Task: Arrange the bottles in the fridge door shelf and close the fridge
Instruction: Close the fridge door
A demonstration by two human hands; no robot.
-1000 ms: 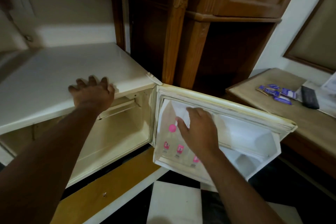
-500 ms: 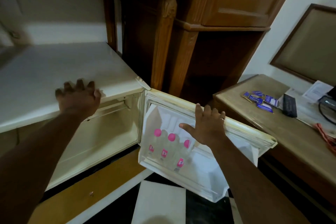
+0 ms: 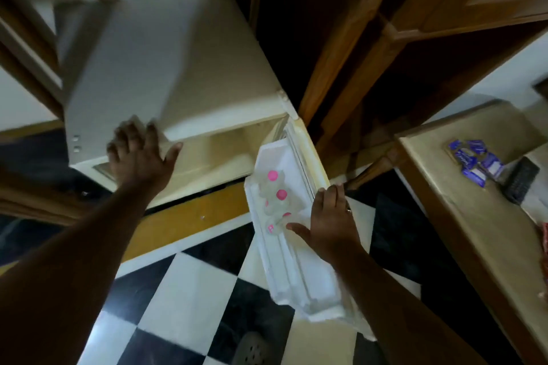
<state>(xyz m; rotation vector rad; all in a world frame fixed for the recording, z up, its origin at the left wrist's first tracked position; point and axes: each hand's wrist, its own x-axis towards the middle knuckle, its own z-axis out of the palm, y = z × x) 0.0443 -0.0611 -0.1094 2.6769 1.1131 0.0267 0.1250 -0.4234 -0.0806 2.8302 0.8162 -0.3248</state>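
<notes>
Pink-capped bottles (image 3: 273, 201), 3 I think, in door shelf (image 3: 284, 249); right hand (image 3: 333, 225) flat on fridge door (image 3: 308, 154), left hand (image 3: 139, 157) splayed, gripping nothing.

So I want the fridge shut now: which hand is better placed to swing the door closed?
The right hand. It rests on the open fridge door's top edge beside the bottles, while the left hand lies flat on the fridge top.
</notes>
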